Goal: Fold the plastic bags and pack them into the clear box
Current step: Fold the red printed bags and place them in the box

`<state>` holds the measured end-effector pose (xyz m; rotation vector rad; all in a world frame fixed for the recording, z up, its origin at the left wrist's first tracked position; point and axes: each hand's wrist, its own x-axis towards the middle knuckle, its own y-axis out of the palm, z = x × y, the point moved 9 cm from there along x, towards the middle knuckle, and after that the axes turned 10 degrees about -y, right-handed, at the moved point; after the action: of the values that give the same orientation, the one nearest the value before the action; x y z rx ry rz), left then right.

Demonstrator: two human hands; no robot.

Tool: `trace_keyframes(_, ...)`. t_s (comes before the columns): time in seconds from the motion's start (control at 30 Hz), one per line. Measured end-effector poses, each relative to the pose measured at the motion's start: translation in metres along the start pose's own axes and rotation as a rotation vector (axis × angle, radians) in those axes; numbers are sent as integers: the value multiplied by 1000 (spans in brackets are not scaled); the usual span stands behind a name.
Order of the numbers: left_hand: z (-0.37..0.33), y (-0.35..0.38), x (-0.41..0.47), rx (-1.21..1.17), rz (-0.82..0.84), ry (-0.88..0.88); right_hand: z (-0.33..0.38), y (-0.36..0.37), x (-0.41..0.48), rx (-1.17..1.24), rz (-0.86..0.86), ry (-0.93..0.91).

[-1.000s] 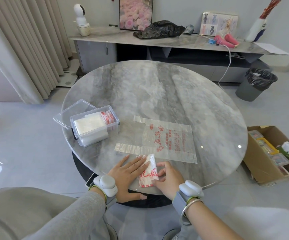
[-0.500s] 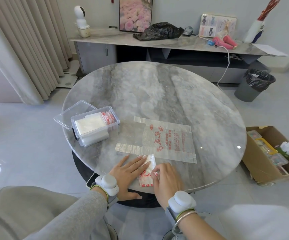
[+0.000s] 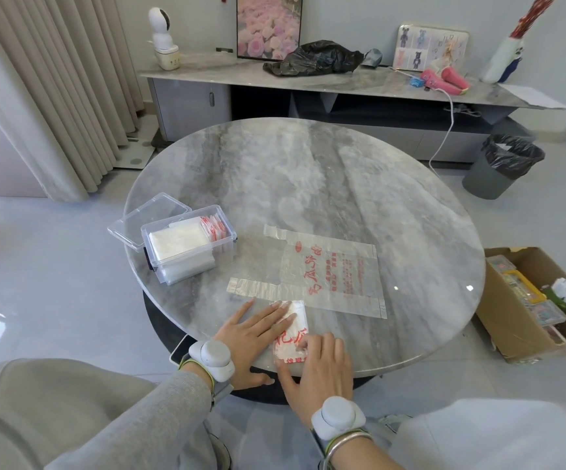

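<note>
A small folded plastic bag [image 3: 293,334] with red print lies at the near edge of the round marble table [image 3: 308,181]. My left hand [image 3: 252,337] lies flat with fingers spread, fingertips on the folded bag's left side. My right hand [image 3: 319,364] presses palm-down on its near right part, thumb along its lower edge. Just beyond, a clear plastic bag [image 3: 329,273] with red lettering lies spread flat. The clear box [image 3: 186,245] stands at the table's left edge, holding several folded bags, its lid [image 3: 149,217] hanging open at the back left.
A cardboard box [image 3: 529,300] with small items sits on the floor to the right. A grey bin [image 3: 502,167] stands further back right. Behind the table runs a long sideboard [image 3: 342,86] with a black bag, a picture and pink items. Curtains hang at the left.
My right hand has slid left and toward me over the folded bag, now covering its near right part. The left hand has stayed flat in place.
</note>
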<state>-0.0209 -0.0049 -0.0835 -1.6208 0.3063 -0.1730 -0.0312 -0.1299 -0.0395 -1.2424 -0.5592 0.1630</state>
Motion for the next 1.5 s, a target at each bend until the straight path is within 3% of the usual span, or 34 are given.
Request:
trace_keyframes(0.4,2,3,4,13,6,0,-7,-2,0,51,33,-71)
trace_keyframes(0.67,1,1,3,-3,24,-8,-23,-4,2,-25,93,22)
trace_keyframes(0.77,2,0,3,-13,6,-5,-16,-13,11,-55,82,-133)
trace_keyframes(0.97,4,-2,3,-43,-30,-8,26,-16,22,-274,135,-644)
trace_keyframes(1.1,4,-4,3,-50,-51,-1,42,-11,12,-360,64,-897)
trace_keyframes(1.27,4,-4,3,-134,-25,-16,38,1,11,-355,38,-946)
trace_keyframes(1.5,5,-23,-7,-238,20,-36,27,2,18,-177,76,-803)
